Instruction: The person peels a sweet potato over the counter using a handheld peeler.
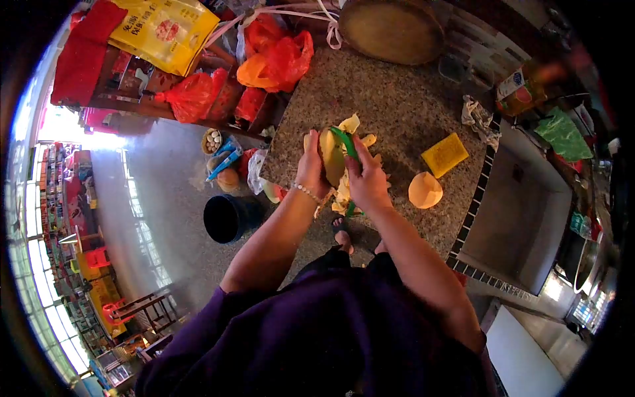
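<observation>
My left hand (310, 164) is wrapped round a yellow-green fruit (331, 162), perhaps a mango, above the edge of the speckled stone counter (397, 92). In my right hand (368, 180) is a green peeler (344, 141), pressed against the right side of the fruit. Pale yellow peelings (342, 193) lie below and around both hands at the counter's edge. To the right sits a rounded pale-orange piece (424, 190), apparently peeled. Just behind it lies a yellow sponge (444, 155).
A dark bucket (231, 218) stands on the floor at left. Red plastic bags (274, 56) crowd the rear left. At the back leans a round wooden board (393, 30). On the right are a sink (512, 198) and an oil bottle (518, 89).
</observation>
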`<state>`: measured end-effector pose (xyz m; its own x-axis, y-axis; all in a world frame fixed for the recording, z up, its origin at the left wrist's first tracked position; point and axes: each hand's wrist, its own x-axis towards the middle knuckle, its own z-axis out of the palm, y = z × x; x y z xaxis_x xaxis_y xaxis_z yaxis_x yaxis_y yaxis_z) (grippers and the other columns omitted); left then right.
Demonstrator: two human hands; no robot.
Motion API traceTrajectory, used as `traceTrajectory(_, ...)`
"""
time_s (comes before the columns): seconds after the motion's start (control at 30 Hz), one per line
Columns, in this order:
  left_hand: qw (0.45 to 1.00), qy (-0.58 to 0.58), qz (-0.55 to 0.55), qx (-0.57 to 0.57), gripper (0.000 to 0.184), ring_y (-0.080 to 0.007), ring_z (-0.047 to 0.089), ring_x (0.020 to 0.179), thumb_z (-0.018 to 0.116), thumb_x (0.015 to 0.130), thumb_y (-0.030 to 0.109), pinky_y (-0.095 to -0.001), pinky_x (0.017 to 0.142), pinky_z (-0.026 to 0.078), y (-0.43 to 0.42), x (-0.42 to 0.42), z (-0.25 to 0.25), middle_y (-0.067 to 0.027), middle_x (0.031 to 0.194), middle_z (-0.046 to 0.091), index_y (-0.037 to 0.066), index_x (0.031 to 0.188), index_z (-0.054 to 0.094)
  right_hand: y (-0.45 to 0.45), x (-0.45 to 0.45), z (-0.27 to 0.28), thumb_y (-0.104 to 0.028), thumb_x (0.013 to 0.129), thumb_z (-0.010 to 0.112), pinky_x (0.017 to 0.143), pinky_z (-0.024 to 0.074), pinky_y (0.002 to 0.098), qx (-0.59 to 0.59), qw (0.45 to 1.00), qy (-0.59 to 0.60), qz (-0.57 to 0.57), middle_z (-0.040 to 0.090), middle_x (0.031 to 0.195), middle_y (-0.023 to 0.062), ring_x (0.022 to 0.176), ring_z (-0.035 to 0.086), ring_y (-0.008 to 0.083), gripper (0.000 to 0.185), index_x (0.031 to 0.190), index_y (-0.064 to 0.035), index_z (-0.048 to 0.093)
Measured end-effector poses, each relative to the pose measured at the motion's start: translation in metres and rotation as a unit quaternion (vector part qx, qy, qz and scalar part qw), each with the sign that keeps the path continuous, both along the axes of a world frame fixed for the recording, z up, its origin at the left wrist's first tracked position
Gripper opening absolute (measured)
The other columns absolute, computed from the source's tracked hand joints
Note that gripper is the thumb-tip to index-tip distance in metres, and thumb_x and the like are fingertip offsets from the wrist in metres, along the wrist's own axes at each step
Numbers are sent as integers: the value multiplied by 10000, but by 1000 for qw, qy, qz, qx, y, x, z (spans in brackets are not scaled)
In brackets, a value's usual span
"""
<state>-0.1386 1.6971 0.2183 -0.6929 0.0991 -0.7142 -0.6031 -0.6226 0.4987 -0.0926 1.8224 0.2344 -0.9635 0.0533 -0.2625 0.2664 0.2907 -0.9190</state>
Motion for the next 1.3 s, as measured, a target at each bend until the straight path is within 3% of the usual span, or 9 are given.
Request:
traceTrajectory(0.07,998,-18,48,-20,431,-226,609,819,418,938,507,-375,709,501,14,2,14,-55,924,630,122,1007,600,-6,3,1,-207,948,494,789,480,355,-6,999,-49,-6,596,1132,224,977,626,319,449,1381,-135,400)
traceTrajectory(0.33,978,-41,149,-138,457,-227,607,713,426,935,493,-382,627,495,-19,-38,-40,-53,802,625,78,877,608,-4,71,7,-165,921,509,756,486,374,-8,995,-56,80,632,978,246,914,648,315,454,1361,-103,416)
traceTrajectory(0.37,979,-4,181,-95,444,-220,605,716,429,938,493,-373,617,482,-25,-47,-46,-42,828,630,88,904,606,-5,83,-14,-160,922,507,682,488,356,-9,994,100,40,645,908,202,762,646,243,450,1359,-91,421)
traceTrajectory(0.47,994,10,99,-54,474,-228,592,769,409,922,558,-444,628,465,-47,-62,-36,-24,898,628,132,1023,590,30,76,-15,-164,927,510,615,466,318,-60,990,-82,93,639,870,136,677,575,148,452,1363,-83,420)
traceTrajectory(0.57,999,36,6,-15,460,-211,599,762,435,905,568,-417,630,460,-40,-45,-24,-20,884,635,153,1007,608,37,61,-20,-180,936,516,559,426,274,-32,996,-13,87,614,833,92,622,493,88,459,1373,-86,411)
traceTrajectory(0.7,999,-5,-32,14,466,-222,616,868,424,929,525,-387,774,503,-18,-13,-11,-50,972,643,119,1079,594,20,31,-9,-259,947,489,770,484,410,-88,994,-20,53,600,1114,232,979,613,358,469,1374,-95,388)
traceTrajectory(1.0,999,-16,36,-6,503,-244,614,882,378,942,529,-382,761,508,15,8,-9,-90,997,627,88,1074,582,-9,35,-5,-200,937,499,748,496,409,21,999,-24,15,631,1027,222,925,628,371,435,1361,-144,415)
traceTrajectory(1.23,998,24,-12,-59,495,-245,629,796,350,958,500,-398,700,527,6,0,-106,-74,975,642,85,1103,576,3,48,0,-192,929,510,742,500,419,52,998,-37,12,627,1028,233,932,617,392,455,1367,-136,401)
traceTrajectory(1.3,999,-18,9,-44,463,-213,624,776,379,953,483,-375,674,517,22,-1,-68,-67,891,632,75,1029,585,8,45,11,-192,931,507,742,502,418,51,997,-63,10,629,1025,231,941,614,394,457,1370,-134,395)
